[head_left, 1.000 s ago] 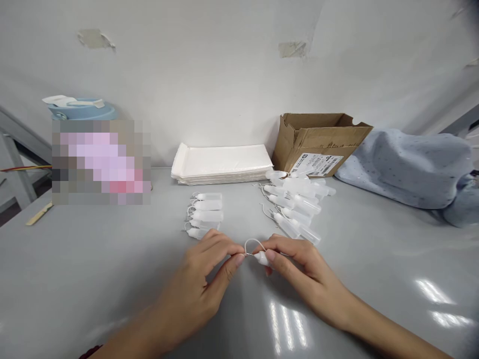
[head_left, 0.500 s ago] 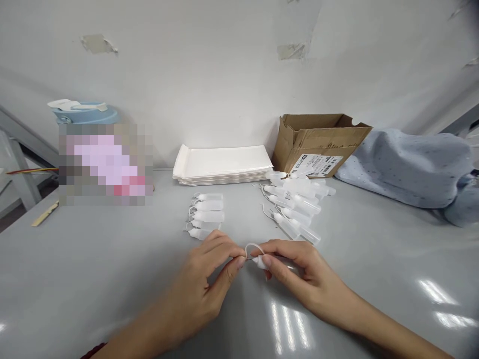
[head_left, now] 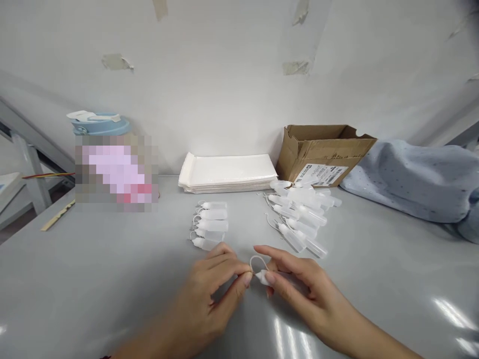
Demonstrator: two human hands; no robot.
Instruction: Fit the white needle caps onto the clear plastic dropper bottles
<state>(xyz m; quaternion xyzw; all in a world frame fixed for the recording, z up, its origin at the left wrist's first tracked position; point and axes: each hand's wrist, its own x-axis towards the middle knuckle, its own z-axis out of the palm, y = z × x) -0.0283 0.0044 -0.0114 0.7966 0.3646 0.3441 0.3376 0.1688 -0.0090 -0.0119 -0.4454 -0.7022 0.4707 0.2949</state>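
Observation:
My right hand (head_left: 303, 291) grips a small needle-tip bottle (head_left: 263, 277) by its white cap, the body mostly hidden behind the fingers. A thin white tether (head_left: 258, 258) arches from the cap over to my left hand (head_left: 222, 289). There the thumb and forefinger pinch its end at the needle's tip. Just beyond my left hand, several similar bottles (head_left: 212, 225) lie side by side in a column, tips pointing left. Farther right, a loose pile of such bottles (head_left: 299, 214) rests on the table, with tethers hanging free.
A stack of white padded envelopes (head_left: 232, 169) lies against the wall. Right of it stands an open cardboard box (head_left: 325, 149), then a bluish cloth (head_left: 411, 179). At the left are a light-blue lidded container (head_left: 101, 124), a blurred-out pink item (head_left: 116, 167) and a yellowish strip (head_left: 58, 215).
The camera view has tilted up slightly, so everything sits lower and a little to the right. My right forefinger has lifted away from the tether; both hands keep their hold.

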